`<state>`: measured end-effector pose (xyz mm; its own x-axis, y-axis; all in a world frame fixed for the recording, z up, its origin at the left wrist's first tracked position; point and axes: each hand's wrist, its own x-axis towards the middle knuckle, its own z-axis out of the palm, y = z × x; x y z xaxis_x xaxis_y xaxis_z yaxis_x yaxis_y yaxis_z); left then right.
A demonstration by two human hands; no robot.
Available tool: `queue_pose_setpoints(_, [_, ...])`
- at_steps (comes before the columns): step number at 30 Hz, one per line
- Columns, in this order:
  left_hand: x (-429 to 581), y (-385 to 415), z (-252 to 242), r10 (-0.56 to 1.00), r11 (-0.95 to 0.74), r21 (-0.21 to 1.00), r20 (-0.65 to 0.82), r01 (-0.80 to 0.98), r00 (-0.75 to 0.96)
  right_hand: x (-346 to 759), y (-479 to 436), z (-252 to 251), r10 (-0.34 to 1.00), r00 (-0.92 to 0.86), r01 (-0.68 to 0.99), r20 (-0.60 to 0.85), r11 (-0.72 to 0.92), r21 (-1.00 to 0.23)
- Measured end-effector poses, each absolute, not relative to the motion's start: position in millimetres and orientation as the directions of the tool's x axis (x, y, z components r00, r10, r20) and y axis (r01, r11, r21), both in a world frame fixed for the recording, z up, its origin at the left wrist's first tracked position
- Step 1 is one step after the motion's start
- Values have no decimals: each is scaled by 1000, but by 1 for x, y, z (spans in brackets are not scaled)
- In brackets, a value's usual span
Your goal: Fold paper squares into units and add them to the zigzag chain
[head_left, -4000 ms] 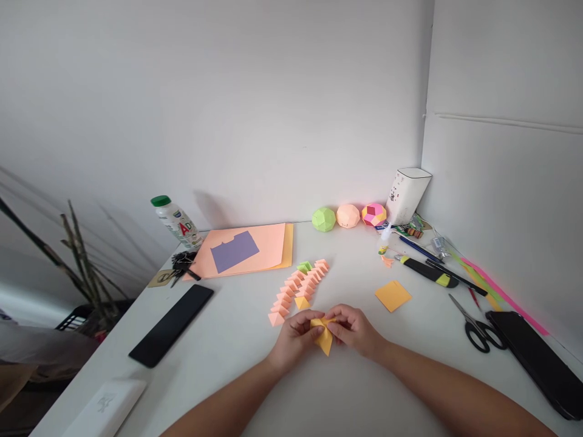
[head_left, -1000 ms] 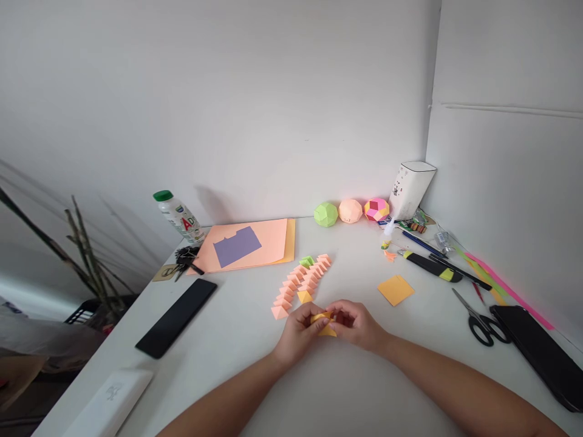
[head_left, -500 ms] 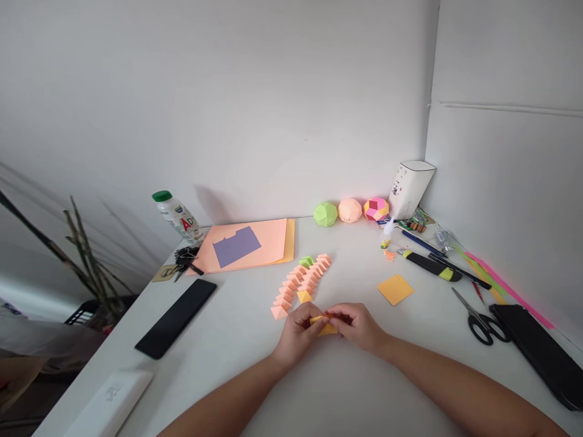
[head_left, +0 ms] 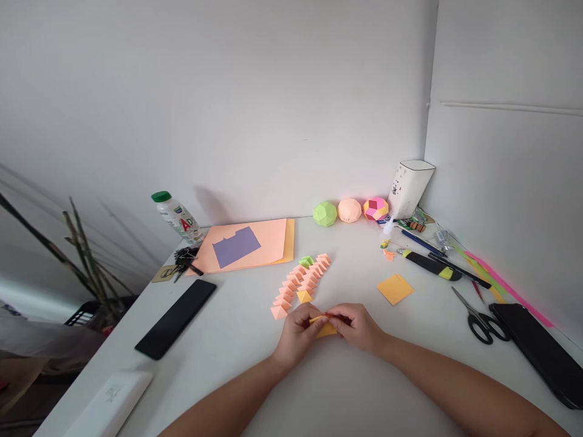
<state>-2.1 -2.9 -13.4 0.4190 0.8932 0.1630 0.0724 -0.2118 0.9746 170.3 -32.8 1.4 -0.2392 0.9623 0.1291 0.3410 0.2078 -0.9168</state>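
A small yellow-orange piece of paper (head_left: 327,330) is pinched between my two hands, low over the desk's front middle. My left hand (head_left: 298,332) grips its left side with thumb and fingers. On its upper right edge, my right hand (head_left: 357,326) closes thumb against fingertips, which partly hide the fold. Just beyond my hands lie two rows of folded peach paper units (head_left: 288,287), with a green folded unit (head_left: 306,261) at the far end and a yellow folded unit (head_left: 305,296) at the near end. A yellow square of paper (head_left: 395,289) lies to the right.
Peach sheets (head_left: 273,240) with a purple piece lie at the back left, near a bottle (head_left: 177,215). Paper balls (head_left: 350,210) line the wall. Scissors (head_left: 480,318), a cutter (head_left: 428,264) and a black case (head_left: 537,355) sit right; a black phone (head_left: 177,318) lies left.
Both hands keep their pinch on the yellow-orange paper and have barely shifted. The view has moved very slightly; the things on the desk stay in place.
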Motion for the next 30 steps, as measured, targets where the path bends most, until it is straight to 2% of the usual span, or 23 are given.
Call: queue_pose_setpoints(30, [-2, -3, -11, 905, -154, 985, 108, 82, 412, 169, -32, 2, 963, -210, 372, 166, 236, -898])
